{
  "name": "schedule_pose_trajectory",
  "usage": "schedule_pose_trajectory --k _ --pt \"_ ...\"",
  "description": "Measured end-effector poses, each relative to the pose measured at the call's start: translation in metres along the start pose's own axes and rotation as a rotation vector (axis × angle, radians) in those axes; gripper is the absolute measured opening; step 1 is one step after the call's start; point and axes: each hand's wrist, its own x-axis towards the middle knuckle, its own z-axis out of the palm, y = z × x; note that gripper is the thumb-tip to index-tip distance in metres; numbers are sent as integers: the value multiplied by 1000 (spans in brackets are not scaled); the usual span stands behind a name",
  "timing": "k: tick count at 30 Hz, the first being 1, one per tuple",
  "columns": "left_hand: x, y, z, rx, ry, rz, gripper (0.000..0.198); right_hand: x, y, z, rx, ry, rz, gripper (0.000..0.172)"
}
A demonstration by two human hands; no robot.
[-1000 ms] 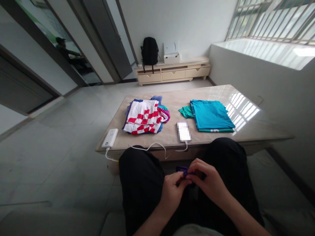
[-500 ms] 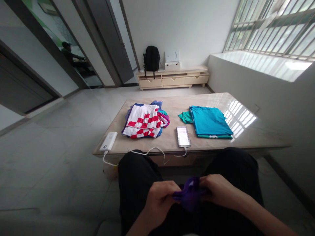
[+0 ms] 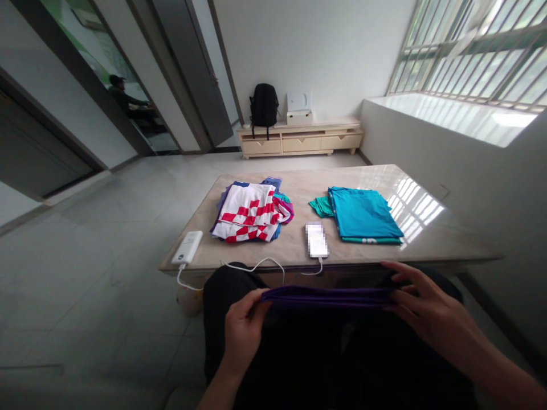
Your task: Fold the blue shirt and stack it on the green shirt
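A dark purple cloth (image 3: 327, 296) is stretched in a narrow band above my lap. Its left end is pinched in my left hand (image 3: 245, 322). At the other end, my right hand (image 3: 427, 307) grips it, with some fingers spread. Beyond it on the table (image 3: 294, 250) lies a pile topped by a red and white checked garment (image 3: 248, 212). To the right is a folded teal-blue garment stack (image 3: 363, 213), with a small green cloth (image 3: 321, 206) beside it.
A phone (image 3: 317, 240) with a cable lies near the table's front edge. At the left edge is a white power bank (image 3: 187, 247). Behind the table, a low cabinet (image 3: 301, 142) bears a black backpack (image 3: 264, 106) and a white box (image 3: 299, 117). A person (image 3: 123, 97) sits beyond a doorway.
My hands have moved apart and slightly up. The purple cloth, bunched between them before, now spans the gap as a long band.
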Motion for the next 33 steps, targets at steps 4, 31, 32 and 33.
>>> schedule_pose_trajectory --k 4,31,32,33 --pt "1 -3 4 -36 -50 -64 12 -5 4 -14 117 -102 5 17" --pt "32 41 -3 -148 -160 -45 8 -9 -1 -46 710 157 799 24" --pt "33 43 -5 -149 -178 -45 8 -8 -3 -48 779 170 837 24" --pt "35 45 -6 -154 -201 -43 9 -7 -5 -49 855 186 872 25"
